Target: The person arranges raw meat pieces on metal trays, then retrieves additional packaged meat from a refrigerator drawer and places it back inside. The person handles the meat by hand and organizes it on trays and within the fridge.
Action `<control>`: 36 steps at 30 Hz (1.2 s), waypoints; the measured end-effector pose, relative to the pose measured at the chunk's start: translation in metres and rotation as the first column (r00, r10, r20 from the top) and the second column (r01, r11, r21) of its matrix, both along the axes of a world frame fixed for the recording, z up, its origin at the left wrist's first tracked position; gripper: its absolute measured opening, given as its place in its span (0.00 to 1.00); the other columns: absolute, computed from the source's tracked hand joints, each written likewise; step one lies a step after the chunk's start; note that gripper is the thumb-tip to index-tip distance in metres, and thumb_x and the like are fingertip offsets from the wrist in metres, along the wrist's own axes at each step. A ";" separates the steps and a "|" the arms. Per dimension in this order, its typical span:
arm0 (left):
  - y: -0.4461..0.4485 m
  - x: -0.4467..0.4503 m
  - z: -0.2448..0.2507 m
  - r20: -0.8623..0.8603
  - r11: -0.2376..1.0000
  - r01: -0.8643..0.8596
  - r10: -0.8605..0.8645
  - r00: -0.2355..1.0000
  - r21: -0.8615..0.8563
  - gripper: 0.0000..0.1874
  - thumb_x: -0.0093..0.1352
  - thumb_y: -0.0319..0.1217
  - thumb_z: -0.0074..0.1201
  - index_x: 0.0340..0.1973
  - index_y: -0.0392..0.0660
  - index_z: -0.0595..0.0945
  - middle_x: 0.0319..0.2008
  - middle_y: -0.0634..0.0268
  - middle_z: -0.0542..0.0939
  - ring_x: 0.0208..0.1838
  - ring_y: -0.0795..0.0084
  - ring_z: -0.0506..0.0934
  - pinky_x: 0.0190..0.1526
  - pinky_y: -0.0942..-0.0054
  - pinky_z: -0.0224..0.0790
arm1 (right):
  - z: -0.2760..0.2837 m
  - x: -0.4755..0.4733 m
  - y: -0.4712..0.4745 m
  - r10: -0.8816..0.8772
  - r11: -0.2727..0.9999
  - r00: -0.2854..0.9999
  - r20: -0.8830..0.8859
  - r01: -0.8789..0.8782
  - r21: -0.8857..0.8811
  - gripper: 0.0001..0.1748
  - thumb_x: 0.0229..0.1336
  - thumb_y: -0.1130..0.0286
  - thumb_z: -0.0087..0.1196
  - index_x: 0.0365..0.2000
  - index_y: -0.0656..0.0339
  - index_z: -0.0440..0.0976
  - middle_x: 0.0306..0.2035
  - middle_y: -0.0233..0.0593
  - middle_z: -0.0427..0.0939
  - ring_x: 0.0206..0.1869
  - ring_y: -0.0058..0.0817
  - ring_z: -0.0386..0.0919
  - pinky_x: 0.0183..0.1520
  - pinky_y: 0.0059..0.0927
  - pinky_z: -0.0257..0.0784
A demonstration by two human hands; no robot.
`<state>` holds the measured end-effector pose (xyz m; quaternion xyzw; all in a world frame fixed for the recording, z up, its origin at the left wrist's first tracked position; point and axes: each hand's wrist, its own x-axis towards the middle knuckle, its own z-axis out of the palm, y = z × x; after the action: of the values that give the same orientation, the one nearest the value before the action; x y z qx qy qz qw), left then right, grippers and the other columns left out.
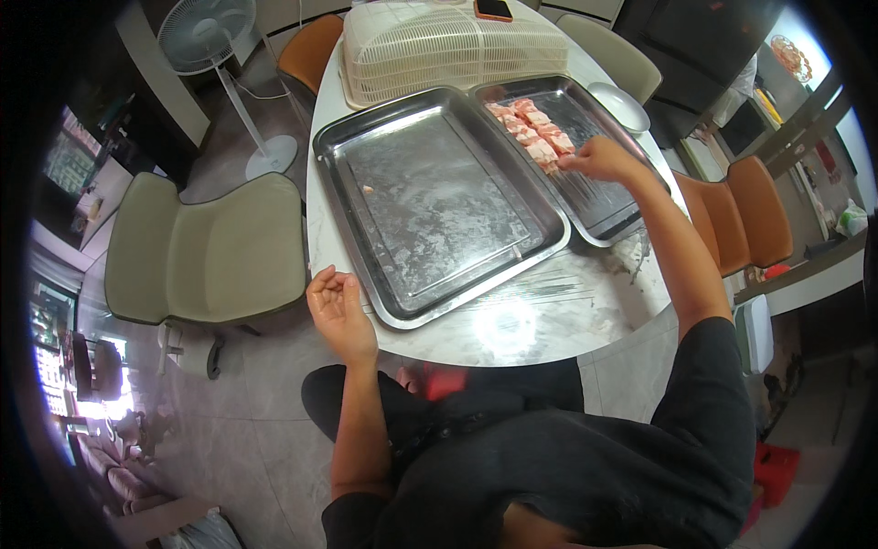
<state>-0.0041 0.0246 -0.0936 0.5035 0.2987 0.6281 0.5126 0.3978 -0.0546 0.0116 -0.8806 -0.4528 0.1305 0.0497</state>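
Note:
My right hand [601,159] reaches over the right metal tray [603,219]. Its fingertips are pinched together at the near end of a row of skewered raw meat pieces [532,134], and seem to grip one of the skewers. Thin skewer ends [579,192] run from the meat toward me along the tray floor. My left hand [341,312] is half curled, palm turned up, with nothing in it, beside the near left edge of the larger left metal tray [432,199]. That tray holds a small meat scrap [368,189] and whitish smears.
Several loose thin skewers [542,288] lie on the white marble-look table [439,346] near me. A slatted plastic food cover [453,55] stands behind the trays, with a phone [493,9] on top. A white plate [619,108] sits at right. Chairs [226,247] surround the table.

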 end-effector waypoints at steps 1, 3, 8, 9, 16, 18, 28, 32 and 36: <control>0.000 0.000 0.000 0.000 1.000 -0.002 0.002 1.000 0.006 0.14 0.65 0.20 0.47 0.46 0.36 0.68 0.32 0.66 0.71 0.36 0.81 0.68 0.42 0.83 0.61 | 0.008 0.002 -0.002 -0.062 0.997 0.996 -0.059 0.065 0.052 0.22 0.49 0.54 0.57 0.29 0.67 0.78 0.23 0.45 0.77 0.25 0.31 0.75 0.31 0.30 0.70; 0.000 0.000 -0.001 0.002 1.000 -0.008 0.008 1.000 0.018 0.14 0.65 0.20 0.48 0.46 0.36 0.68 0.32 0.66 0.71 0.36 0.81 0.68 0.42 0.83 0.61 | 0.022 -0.007 -0.005 0.076 0.917 0.945 -0.320 0.060 0.395 0.16 0.52 0.61 0.56 0.32 0.66 0.77 0.23 0.39 0.77 0.24 0.23 0.73 0.29 0.24 0.69; -0.001 -0.003 0.000 -0.018 0.998 -0.059 0.059 0.998 0.005 0.14 0.65 0.20 0.48 0.46 0.37 0.68 0.32 0.66 0.71 0.36 0.81 0.68 0.41 0.83 0.60 | 0.047 -0.098 0.035 0.466 0.650 0.792 -0.394 -0.004 0.760 0.11 0.52 0.73 0.55 0.37 0.66 0.75 0.30 0.36 0.78 0.28 0.18 0.74 0.30 0.20 0.69; -0.001 -0.007 0.000 -0.026 0.997 -0.076 0.076 0.997 0.007 0.14 0.65 0.20 0.48 0.46 0.37 0.68 0.32 0.66 0.71 0.36 0.81 0.68 0.41 0.83 0.60 | 0.037 -0.120 0.053 0.528 0.645 0.769 -0.360 -0.087 0.759 0.10 0.51 0.73 0.55 0.36 0.66 0.75 0.29 0.37 0.79 0.29 0.19 0.75 0.31 0.20 0.70; 0.002 0.002 -0.005 0.022 0.999 -0.040 0.040 0.999 -0.005 0.15 0.65 0.19 0.48 0.46 0.37 0.67 0.32 0.66 0.70 0.35 0.82 0.68 0.40 0.84 0.60 | -0.052 -0.196 0.164 0.654 0.650 0.756 -0.006 -0.558 0.515 0.09 0.41 0.74 0.55 0.28 0.63 0.79 0.31 0.48 0.79 0.34 0.42 0.79 0.40 0.38 0.74; 0.000 0.000 -0.005 0.032 0.999 -0.039 0.039 0.999 -0.012 0.15 0.64 0.19 0.48 0.47 0.37 0.66 0.32 0.66 0.70 0.35 0.81 0.68 0.40 0.84 0.60 | -0.065 -0.217 0.179 0.635 0.674 0.753 0.174 -0.650 0.352 0.09 0.42 0.75 0.52 0.27 0.64 0.79 0.31 0.51 0.79 0.35 0.45 0.78 0.40 0.39 0.74; -0.007 -0.006 0.003 -0.004 1.000 -0.007 0.007 1.000 0.000 0.15 0.64 0.19 0.48 0.46 0.37 0.66 0.32 0.65 0.70 0.35 0.81 0.68 0.40 0.83 0.60 | -0.070 -0.229 0.249 0.389 0.798 0.705 -0.593 0.063 0.599 0.05 0.46 0.75 0.52 0.19 0.66 0.74 0.20 0.45 0.77 0.19 0.33 0.74 0.24 0.31 0.72; -0.008 0.004 0.005 0.024 0.999 0.034 -0.034 0.999 0.014 0.15 0.64 0.20 0.49 0.46 0.37 0.66 0.31 0.65 0.71 0.31 0.82 0.68 0.34 0.85 0.61 | -0.076 -0.219 0.291 0.322 0.822 0.584 -0.745 0.218 0.526 0.08 0.47 0.75 0.55 0.16 0.64 0.72 0.17 0.38 0.74 0.17 0.22 0.71 0.19 0.26 0.69; -0.006 -0.003 0.005 0.025 0.999 0.023 -0.024 0.999 0.030 0.15 0.64 0.20 0.49 0.46 0.37 0.66 0.31 0.65 0.71 0.32 0.82 0.68 0.34 0.85 0.62 | -0.069 -0.243 0.298 0.281 0.796 0.853 -0.440 0.049 0.603 0.14 0.38 0.65 0.57 0.19 0.70 0.76 0.23 0.52 0.77 0.30 0.43 0.78 0.37 0.35 0.73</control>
<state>-0.0069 0.0188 -0.0886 0.5064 0.2768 0.6329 0.5161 0.1544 0.2436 -0.0569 -0.7227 -0.4960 0.2125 0.4319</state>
